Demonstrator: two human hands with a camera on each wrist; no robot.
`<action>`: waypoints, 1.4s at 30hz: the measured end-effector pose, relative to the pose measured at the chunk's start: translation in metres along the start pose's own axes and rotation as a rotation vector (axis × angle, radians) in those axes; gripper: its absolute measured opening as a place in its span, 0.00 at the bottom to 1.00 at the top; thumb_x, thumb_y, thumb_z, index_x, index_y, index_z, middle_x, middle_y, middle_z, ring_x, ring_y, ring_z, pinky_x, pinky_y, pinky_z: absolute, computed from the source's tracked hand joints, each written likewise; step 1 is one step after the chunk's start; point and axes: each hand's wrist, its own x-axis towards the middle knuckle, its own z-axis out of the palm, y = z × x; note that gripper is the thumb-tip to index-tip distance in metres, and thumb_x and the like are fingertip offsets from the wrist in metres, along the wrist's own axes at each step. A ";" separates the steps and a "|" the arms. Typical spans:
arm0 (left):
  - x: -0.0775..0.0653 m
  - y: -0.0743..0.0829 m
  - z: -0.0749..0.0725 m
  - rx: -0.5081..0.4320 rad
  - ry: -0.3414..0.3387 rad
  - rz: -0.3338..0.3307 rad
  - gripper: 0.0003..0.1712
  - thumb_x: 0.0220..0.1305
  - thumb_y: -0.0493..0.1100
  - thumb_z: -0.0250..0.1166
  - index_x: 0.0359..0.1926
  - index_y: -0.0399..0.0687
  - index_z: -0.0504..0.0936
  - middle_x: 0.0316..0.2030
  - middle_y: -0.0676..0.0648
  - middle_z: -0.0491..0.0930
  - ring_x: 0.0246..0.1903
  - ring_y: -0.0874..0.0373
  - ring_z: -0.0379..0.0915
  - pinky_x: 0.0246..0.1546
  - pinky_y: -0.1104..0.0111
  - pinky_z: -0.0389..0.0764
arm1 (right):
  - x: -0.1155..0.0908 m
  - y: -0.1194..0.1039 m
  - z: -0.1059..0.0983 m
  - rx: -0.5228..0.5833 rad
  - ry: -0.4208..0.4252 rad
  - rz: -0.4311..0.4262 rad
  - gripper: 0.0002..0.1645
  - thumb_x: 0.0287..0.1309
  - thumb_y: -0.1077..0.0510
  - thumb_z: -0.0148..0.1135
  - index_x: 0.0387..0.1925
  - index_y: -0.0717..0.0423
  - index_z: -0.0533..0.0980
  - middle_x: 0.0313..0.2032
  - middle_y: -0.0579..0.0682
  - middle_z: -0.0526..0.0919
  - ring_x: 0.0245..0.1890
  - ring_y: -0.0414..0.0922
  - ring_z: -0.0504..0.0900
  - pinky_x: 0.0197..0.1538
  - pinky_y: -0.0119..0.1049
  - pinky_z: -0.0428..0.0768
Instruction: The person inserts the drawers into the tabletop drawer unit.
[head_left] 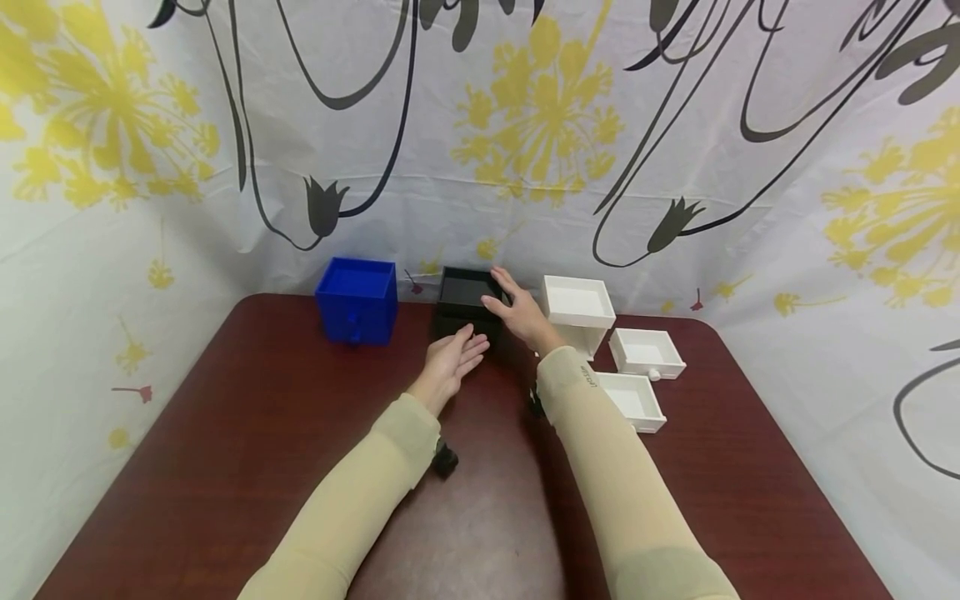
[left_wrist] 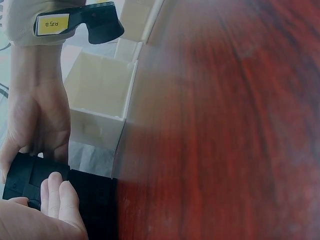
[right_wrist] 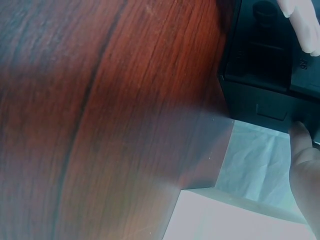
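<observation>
A small black box (head_left: pixel 463 287) with an open-topped upper tray stands at the back of the table. A dark round knob (right_wrist: pixel 264 12) is on its front in the right wrist view. My left hand (head_left: pixel 448 360) is in front of the box, palm turned inward; its straight fingers (left_wrist: pixel 54 197) lie across the front in the left wrist view. At the box's right side is my right hand (head_left: pixel 523 315), thumb over the top edge and fingers extended toward the back. One digit (right_wrist: pixel 300 137) meets the side wall in the right wrist view.
A blue box (head_left: pixel 356 300) with a knob stands to the left. Right of the black box is a white cabinet (head_left: pixel 577 302) with an open front; two white drawers (head_left: pixel 647 350) lie beside it. A patterned cloth (head_left: pixel 450 150) hangs behind the dark red table (head_left: pixel 225 467).
</observation>
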 end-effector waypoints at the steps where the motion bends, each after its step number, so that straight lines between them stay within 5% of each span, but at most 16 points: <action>1: 0.000 0.000 0.000 0.001 0.001 0.000 0.27 0.72 0.50 0.65 0.64 0.39 0.75 0.54 0.40 0.84 0.54 0.51 0.83 0.56 0.62 0.81 | 0.000 0.000 0.000 0.000 -0.001 0.000 0.42 0.73 0.45 0.59 0.80 0.48 0.54 0.80 0.42 0.47 0.79 0.45 0.45 0.78 0.48 0.49; 42: 0.008 0.002 0.001 -0.029 -0.009 0.024 0.29 0.73 0.48 0.64 0.67 0.35 0.73 0.55 0.38 0.83 0.55 0.50 0.82 0.56 0.62 0.81 | -0.001 -0.002 0.002 0.009 0.004 -0.019 0.40 0.75 0.47 0.57 0.80 0.49 0.55 0.80 0.42 0.48 0.79 0.45 0.44 0.78 0.49 0.49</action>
